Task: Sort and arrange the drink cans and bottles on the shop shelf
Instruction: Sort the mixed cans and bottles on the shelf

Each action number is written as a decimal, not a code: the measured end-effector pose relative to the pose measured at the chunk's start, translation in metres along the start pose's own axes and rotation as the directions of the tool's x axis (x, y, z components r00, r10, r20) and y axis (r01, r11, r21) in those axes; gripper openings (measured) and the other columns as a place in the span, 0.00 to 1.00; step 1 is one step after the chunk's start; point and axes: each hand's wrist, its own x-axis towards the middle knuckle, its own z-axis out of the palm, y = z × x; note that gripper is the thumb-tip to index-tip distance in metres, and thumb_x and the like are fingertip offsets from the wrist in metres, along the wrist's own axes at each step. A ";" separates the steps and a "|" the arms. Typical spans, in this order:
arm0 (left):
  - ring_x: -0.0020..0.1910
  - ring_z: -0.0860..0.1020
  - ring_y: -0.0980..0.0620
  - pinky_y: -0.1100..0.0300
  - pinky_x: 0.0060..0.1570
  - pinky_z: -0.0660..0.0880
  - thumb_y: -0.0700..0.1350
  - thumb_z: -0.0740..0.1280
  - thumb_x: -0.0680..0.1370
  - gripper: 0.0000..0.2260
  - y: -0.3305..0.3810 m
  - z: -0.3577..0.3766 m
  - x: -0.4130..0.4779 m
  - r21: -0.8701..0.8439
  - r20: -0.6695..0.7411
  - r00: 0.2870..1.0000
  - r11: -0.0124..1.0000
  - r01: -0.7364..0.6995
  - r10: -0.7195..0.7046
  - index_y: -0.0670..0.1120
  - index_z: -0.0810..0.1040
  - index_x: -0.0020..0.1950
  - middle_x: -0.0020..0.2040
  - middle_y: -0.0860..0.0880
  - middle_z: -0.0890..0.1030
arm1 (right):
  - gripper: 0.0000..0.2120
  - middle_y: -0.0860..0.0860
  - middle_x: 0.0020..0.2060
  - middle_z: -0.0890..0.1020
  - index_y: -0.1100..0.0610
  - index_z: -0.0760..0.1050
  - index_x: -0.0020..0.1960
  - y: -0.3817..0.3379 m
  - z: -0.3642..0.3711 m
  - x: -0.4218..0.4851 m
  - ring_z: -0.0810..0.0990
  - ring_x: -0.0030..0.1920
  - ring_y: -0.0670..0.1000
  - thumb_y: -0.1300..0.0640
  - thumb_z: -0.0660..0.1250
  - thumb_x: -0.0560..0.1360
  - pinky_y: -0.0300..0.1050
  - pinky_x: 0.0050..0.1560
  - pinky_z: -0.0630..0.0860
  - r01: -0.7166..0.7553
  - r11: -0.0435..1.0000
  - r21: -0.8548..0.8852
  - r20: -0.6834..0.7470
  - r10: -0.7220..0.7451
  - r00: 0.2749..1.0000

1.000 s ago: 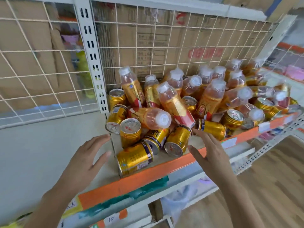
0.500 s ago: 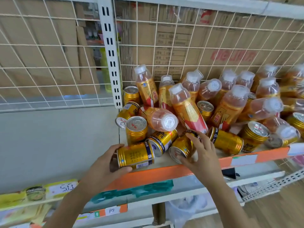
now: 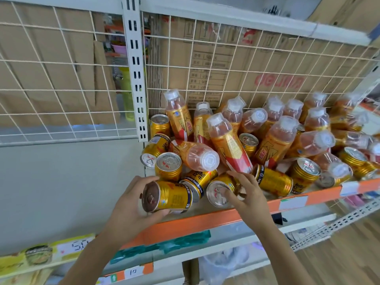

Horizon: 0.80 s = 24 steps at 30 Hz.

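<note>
White wire grid [image 3: 61,90] forms the back panel, split by a slotted white upright [image 3: 134,68]. Brown cardboard boxes [image 3: 236,64] stand behind the grid. Wood-plank floor [image 3: 339,260] lower right. Shelf [image 3: 205,223] has an orange front edge. Even, diffuse light.

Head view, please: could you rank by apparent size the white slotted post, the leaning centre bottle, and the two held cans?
1. white slotted post
2. leaning centre bottle
3. left can and right can: alike; the right hand partly covers one, so unranked.
</note>
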 end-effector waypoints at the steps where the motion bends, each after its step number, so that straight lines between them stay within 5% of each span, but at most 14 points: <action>1: 0.55 0.71 0.63 0.78 0.46 0.68 0.63 0.70 0.60 0.30 0.002 0.000 0.001 0.010 0.005 1.000 1.000 -0.018 0.018 0.62 0.68 0.60 0.51 0.61 0.70 | 0.20 0.43 0.54 0.73 0.41 0.72 0.60 -0.001 -0.001 0.001 0.76 0.49 0.38 0.39 0.66 0.69 0.30 0.43 0.71 -0.039 0.999 0.036 0.015 0.038 0.999; 5: 0.58 0.69 0.66 0.79 0.50 0.66 0.63 0.69 0.61 0.31 0.006 0.002 0.007 0.035 0.039 0.997 0.997 -0.063 0.061 0.68 0.65 0.63 0.55 0.66 0.68 | 0.24 0.44 0.50 0.81 0.44 0.75 0.58 0.003 -0.004 0.006 0.78 0.53 0.44 0.34 0.58 0.68 0.46 0.55 0.76 -0.212 0.943 0.255 0.112 0.189 0.976; 9: 0.61 0.65 0.67 0.77 0.56 0.64 0.62 0.66 0.63 0.28 0.013 0.014 0.011 0.104 0.077 0.990 0.987 -0.123 0.115 0.66 0.66 0.63 0.61 0.64 0.68 | 0.06 0.41 0.44 0.81 0.41 0.75 0.46 0.004 -0.003 0.008 0.77 0.49 0.43 0.46 0.59 0.78 0.43 0.55 0.74 -0.320 0.859 0.398 0.107 0.303 0.947; 13: 0.64 0.65 0.61 0.66 0.58 0.67 0.59 0.63 0.69 0.21 0.013 0.031 0.010 0.177 0.011 0.973 0.957 -0.229 0.231 0.59 0.69 0.62 0.66 0.60 0.65 | 0.13 0.48 0.46 0.82 0.46 0.77 0.45 0.003 -0.002 0.016 0.78 0.51 0.49 0.49 0.55 0.80 0.50 0.56 0.76 -0.399 0.830 0.390 0.105 0.391 0.914; 21: 0.60 0.68 0.55 0.62 0.59 0.65 0.60 0.59 0.74 0.20 0.008 0.026 0.011 0.392 0.049 0.950 0.869 -0.301 0.307 0.55 0.71 0.63 0.65 0.55 0.68 | 0.11 0.41 0.43 0.79 0.49 0.74 0.53 -0.001 -0.002 0.019 0.78 0.49 0.46 0.48 0.55 0.80 0.50 0.53 0.78 -0.305 0.927 0.216 0.038 0.304 0.952; 24: 0.62 0.67 0.55 0.66 0.62 0.58 0.59 0.52 0.80 0.19 0.009 0.021 0.013 0.393 0.074 0.934 0.850 -0.350 0.350 0.53 0.73 0.62 0.64 0.55 0.70 | 0.14 0.43 0.44 0.80 0.53 0.75 0.57 -0.003 -0.005 0.015 0.79 0.49 0.45 0.49 0.56 0.79 0.39 0.44 0.77 -0.183 0.975 0.125 -0.030 0.188 0.982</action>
